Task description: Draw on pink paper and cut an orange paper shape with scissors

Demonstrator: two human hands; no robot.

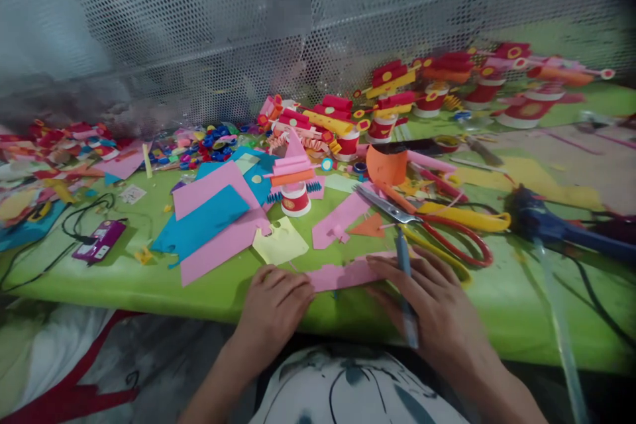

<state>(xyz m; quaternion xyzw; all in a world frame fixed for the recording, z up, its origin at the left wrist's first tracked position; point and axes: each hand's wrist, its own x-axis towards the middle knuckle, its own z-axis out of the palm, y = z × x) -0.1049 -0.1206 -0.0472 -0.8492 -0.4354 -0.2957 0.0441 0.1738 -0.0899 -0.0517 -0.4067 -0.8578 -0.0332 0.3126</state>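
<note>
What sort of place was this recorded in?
Probably a craft-making area, perhaps a workshop or classroom: the green table holds a cut pink paper strip, orange-red-handled scissors and several colourful paper models, one near the middle.

The one view comes from a camera worn on the person's head, looking forward and steeply enough down to take in the patterned shirt (348, 394) at the bottom edge. The left hand (275, 305) and right hand (437, 308) sit low and near the middle, seen from above and behind, close to the lens. Past them the view runs across the green table (223, 299) to the perforated metal screen (199, 33) that fills the top. The field is wide, reaching the floor at lower left; the table's near edge slopes down toward the right, and the upper right corner darkens.
</note>
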